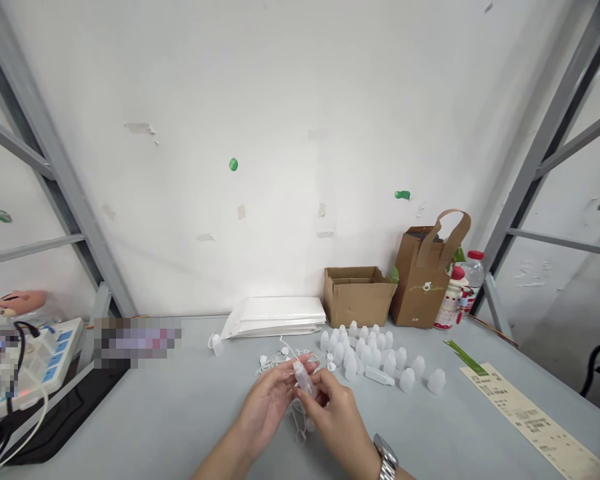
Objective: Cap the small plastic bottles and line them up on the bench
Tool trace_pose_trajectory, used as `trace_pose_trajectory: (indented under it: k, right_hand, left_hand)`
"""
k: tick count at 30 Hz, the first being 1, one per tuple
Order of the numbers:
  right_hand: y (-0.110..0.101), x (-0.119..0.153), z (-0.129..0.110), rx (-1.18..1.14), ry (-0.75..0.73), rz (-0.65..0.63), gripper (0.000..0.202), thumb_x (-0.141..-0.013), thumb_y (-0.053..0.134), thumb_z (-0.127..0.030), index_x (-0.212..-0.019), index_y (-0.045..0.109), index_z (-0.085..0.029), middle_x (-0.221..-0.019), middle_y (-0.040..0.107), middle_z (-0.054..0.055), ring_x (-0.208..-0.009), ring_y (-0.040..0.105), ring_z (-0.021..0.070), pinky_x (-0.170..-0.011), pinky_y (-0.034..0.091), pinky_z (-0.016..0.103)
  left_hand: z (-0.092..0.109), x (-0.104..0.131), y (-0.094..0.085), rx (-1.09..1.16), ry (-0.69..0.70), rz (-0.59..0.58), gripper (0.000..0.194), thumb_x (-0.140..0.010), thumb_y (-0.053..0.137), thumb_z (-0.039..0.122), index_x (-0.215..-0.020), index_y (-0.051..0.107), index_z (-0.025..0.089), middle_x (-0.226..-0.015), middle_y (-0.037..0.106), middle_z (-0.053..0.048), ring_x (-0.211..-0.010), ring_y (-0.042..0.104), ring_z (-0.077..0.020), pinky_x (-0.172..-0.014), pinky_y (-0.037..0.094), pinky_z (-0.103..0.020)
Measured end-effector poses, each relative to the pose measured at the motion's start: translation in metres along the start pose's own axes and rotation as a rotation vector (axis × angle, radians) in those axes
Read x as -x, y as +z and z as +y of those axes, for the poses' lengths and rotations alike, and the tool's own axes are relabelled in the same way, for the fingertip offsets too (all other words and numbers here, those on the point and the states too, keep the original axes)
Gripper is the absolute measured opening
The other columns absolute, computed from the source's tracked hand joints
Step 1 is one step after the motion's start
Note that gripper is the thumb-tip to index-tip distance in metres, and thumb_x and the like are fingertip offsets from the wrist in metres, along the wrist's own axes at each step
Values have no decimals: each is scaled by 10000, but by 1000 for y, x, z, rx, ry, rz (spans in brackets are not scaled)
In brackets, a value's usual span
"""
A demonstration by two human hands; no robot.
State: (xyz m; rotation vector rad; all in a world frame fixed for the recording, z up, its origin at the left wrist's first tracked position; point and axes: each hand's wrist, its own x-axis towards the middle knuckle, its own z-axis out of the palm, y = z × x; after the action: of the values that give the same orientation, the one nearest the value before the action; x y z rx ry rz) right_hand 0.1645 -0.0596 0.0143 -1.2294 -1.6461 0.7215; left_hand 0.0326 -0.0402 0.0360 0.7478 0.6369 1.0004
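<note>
A small translucent bottle (305,380) with a thin white cord at its top is held between both hands, tilted. My left hand (267,403) cups it from the left, its fingers round the upper part. My right hand (337,407) pinches its lower part from the right. White corded pieces (273,361) lie behind the hands, and more corded pieces (299,420) lie in front, partly hidden. Several translucent caps or bottle parts (365,350) stand in a cluster to the right. One corded bottle piece (217,345) stands alone at the left.
White padded envelopes (275,317), an open cardboard box (360,300) and a brown paper bag (420,287) line the wall. A label strip (535,417) lies at right. A power strip (55,360) and black mat (75,413) are at left.
</note>
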Motion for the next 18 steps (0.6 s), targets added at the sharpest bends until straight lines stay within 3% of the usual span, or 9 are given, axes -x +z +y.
trace_pose_trajectory:
  k: [9,18]
  right_hand:
    - [2,-4,-1,-355,231,-87,249,-721,598,-390,-705,500,-162,-541,500,-43,-443,426,75,-426,341,196]
    - [5,-7,3,-488,279,-129,312,-673,641,-429,-678,469,-169,-484,477,-69,-374,397,54,-374,324,184]
  left_hand:
    - [-1,-4,-5,115,-48,-26,346,-719,467,188,-1015,633,116,-907,681,-94,-897,586,-218,-843,373,-342]
    - [-3,-5,-8,220,-80,-110,365,-722,463,169,-1064,583,122,-880,656,-91,-650,573,-151,-698,412,-317]
